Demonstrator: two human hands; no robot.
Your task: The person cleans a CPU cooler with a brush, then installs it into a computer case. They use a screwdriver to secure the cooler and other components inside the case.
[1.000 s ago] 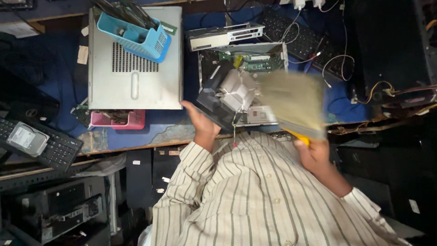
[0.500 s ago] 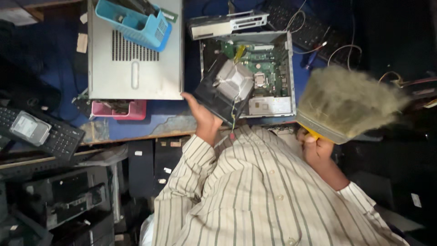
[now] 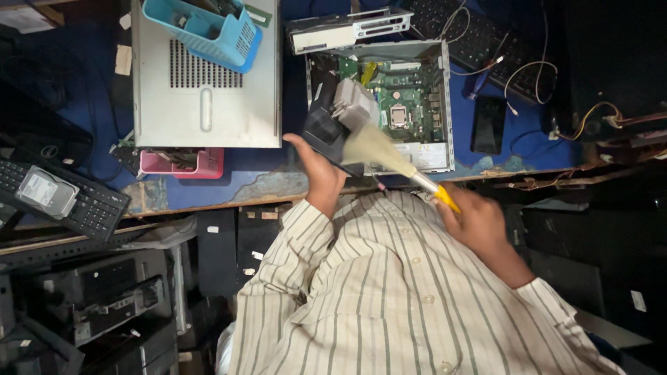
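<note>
**A:** What is the left hand (image 3: 321, 170) doing?

**B:** It is closed around the lower edge of a black cooler fan with a grey heatsink (image 3: 340, 121), thumb on the near side, holding it tilted above the front left corner of the open computer case (image 3: 438, 104). The part sits just above the hand, lifted off the blue table (image 3: 528, 149).

**A:** And the right hand (image 3: 476, 222)?

**B:** It is clenched on the yellow handle of a paintbrush (image 3: 399, 158), low and right of the case, close to the striped shirt (image 3: 403, 298). The brush slants up and left from the fist, and its pale bristles, blurred, lie against the side of the heatsink. So the fan is well up-left of the right hand and touching the left.

**A:** What lies inside the case?

**B:** A green motherboard (image 3: 403, 104) with a bare square processor socket, just right of the held fan.

**A:** Around it?

**B:** A grey closed computer case (image 3: 208, 104) lies to the left with a blue plastic basket (image 3: 208, 28) on top and a pink tray (image 3: 182, 163) at its near edge. An optical drive (image 3: 347, 28) rests behind the open case, a black keyboard (image 3: 472, 35) further right, a dark phone (image 3: 488, 125) beside the case. At far left, a hard drive (image 3: 45, 193) lies on another keyboard (image 3: 76, 198).
</note>
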